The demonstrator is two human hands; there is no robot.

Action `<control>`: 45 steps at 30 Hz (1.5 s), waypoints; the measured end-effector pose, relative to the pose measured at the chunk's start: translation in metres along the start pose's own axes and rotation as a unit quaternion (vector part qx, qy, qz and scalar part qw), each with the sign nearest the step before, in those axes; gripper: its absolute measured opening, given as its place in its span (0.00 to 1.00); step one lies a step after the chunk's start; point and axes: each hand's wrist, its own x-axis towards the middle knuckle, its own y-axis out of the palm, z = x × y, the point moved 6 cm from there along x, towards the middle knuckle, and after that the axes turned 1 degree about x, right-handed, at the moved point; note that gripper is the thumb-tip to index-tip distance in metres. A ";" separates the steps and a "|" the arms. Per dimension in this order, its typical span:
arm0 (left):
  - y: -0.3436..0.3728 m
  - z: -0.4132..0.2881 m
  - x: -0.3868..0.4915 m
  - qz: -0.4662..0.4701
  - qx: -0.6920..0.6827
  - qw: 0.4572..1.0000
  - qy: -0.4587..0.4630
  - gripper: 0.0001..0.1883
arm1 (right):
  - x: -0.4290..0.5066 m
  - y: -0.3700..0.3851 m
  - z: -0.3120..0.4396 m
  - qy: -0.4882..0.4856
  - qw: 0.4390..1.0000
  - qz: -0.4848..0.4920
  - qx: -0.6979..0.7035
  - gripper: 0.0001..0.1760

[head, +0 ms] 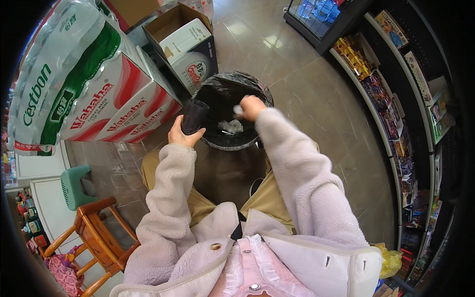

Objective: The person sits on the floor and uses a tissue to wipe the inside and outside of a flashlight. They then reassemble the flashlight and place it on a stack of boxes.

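My left hand (184,134) grips a dark translucent cup (195,116), held tilted at the near left rim of a round waste bin (219,146). A black plastic bag (209,87) lines the bin and folds over its edge. Above the bin's right side, my right hand (254,107) is closed on a small white item (238,110), too blurred to name. Down in the bin lies a crumpled, whitish translucent wad (233,127), with a thin white piece (227,132) beside it.
Shrink-wrapped water packs (100,100) are stacked at left, near an open carton (178,48). A green plastic stool (76,187) and a wooden chair (96,237) stand lower left. Stocked shelves (389,111) curve along the right, over a tiled floor (315,100).
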 end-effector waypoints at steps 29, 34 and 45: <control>-0.013 0.024 0.003 0.055 -0.019 0.998 -0.007 0.33 | -0.003 -0.009 0.050 0.051 0.946 0.088 0.308 0.19; 0.001 0.019 -0.008 0.067 0.003 0.998 0.019 0.33 | -0.015 0.019 0.008 0.076 0.986 0.072 -0.129 0.16; 0.043 0.014 -0.025 0.113 0.016 0.987 0.114 0.32 | -0.027 0.047 -0.001 -0.096 0.938 0.279 -0.182 0.10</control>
